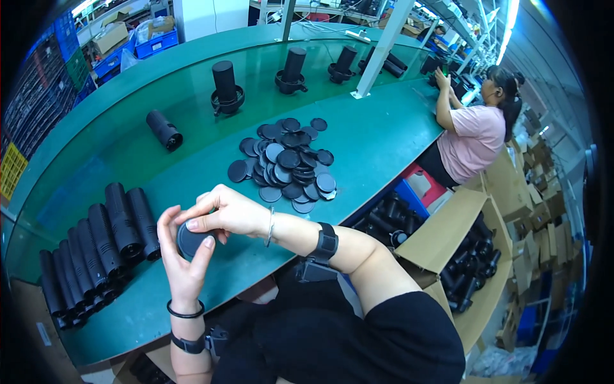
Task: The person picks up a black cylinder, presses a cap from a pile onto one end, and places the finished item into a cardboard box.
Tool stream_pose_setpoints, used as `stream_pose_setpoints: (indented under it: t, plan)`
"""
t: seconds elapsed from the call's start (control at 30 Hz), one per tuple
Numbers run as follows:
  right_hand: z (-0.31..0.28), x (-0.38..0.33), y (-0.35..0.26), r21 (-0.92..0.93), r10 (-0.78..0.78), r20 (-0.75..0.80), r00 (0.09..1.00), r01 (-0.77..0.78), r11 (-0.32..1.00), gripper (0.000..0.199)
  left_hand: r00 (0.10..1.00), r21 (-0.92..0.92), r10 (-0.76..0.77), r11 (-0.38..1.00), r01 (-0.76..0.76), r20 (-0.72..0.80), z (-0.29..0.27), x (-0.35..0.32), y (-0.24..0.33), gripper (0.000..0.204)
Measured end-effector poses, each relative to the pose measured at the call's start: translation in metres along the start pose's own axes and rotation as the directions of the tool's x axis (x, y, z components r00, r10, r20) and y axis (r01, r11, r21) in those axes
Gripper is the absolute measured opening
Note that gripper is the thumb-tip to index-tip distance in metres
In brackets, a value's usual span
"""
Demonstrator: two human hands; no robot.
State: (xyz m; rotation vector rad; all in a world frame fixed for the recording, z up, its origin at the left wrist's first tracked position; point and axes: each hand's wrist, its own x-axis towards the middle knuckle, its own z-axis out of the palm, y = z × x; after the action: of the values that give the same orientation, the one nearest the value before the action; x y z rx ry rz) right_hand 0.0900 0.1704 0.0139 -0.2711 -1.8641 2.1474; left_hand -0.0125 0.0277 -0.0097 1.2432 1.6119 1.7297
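Note:
Between my two hands is a round black cap, its flat face turned up toward me. My left hand curls round its near and left edge, thumb on the rim. From the far side my right hand grips the same cap, thumb on its top edge. Whether a tube sits beneath the cap is hidden. A heap of similar black caps lies on the green table just beyond my right hand. To the left, a stack of black ribbed tubes lies on its side.
On the green conveyor belt beyond, one tube lies flat and several stand upright in ring-shaped bases. A metal post rises at the table. At right are a cardboard box of black parts and a seated co-worker.

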Motion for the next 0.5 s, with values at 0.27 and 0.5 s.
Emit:
stream_pose_setpoints:
  t: [0.27,0.5]
  plan:
    - [-0.004,0.007,0.012,-0.386,-0.093,0.291,0.952,0.206,0.899,0.088,0.987,-0.337,-0.009,0.94,-0.047,-0.163,-0.021,-0.018,0.007,0.066]
    - [0.002,0.019,0.007,-0.523,-0.159,0.315,0.936,0.311,0.794,0.085,0.913,-0.73,-0.065,0.625,-0.278,-0.403,-0.04,-0.021,0.011,0.071]
